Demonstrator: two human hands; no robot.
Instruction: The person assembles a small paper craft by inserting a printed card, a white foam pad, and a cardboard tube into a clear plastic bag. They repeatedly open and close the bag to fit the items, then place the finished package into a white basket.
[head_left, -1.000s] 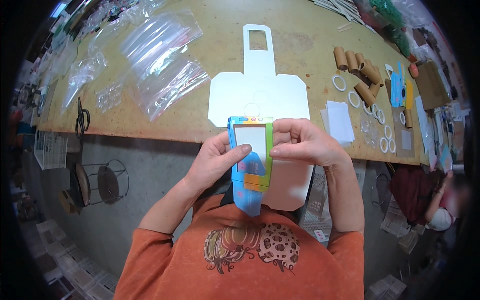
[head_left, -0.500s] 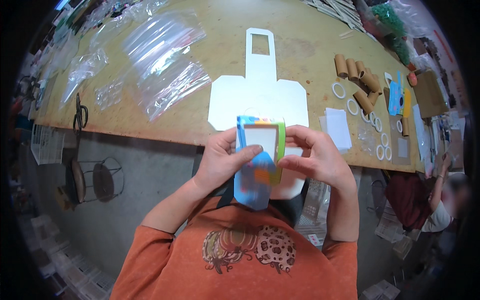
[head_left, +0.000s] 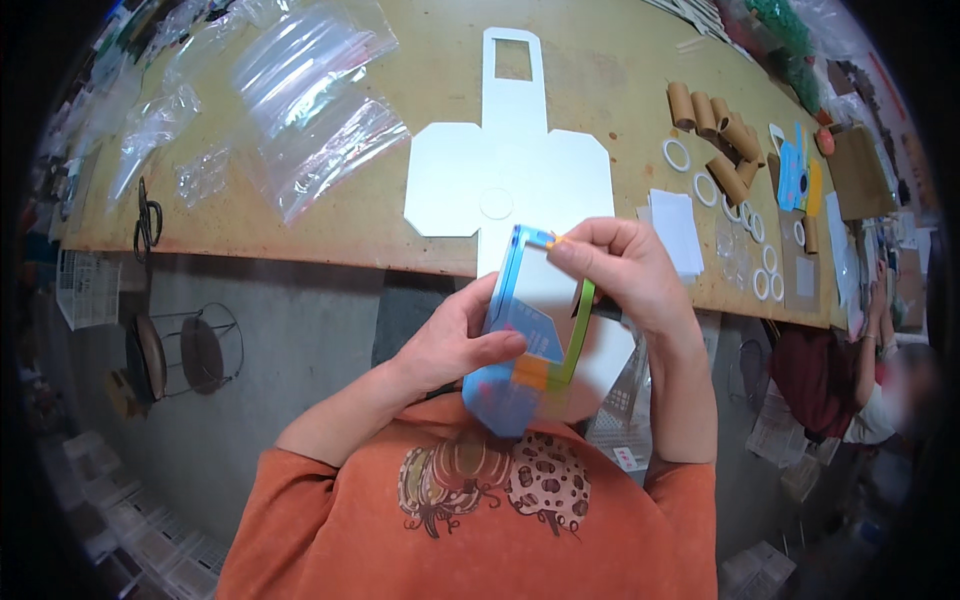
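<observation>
A windowed card piece (head_left: 535, 330) in blue, green and orange is held at the centre of the frame, in front of the near edge of the bench (head_left: 350, 232), with its top leaning slightly to the right. Its left side is gripped by the left hand (head_left: 455, 340): the thumb is laid over the front and the other fingers are passed behind, where how they are set cannot be told. The top edge is pinched by the right hand (head_left: 628, 268), its thumb and forefinger brought together on the card near an orange bit. The lower end of the piece is blurred.

Behind it, a white die-cut sheet (head_left: 510, 165) is laid flat on the bench, with a square opening cut in its narrow upper arm. In the upper left of the frame, clear plastic bags (head_left: 325, 55) are spread; farther left, dark scissors (head_left: 147, 222) are placed at the bench edge. To the right of the sheet, white slips (head_left: 676, 235) are stacked, beside which white rings (head_left: 705, 189) and brown cardboard tubes (head_left: 727, 178) are scattered. Near the tubes, a blue and yellow card item (head_left: 797, 178) is set down. At the right rim, a co-worker's forearm (head_left: 868, 350) can be seen.
</observation>
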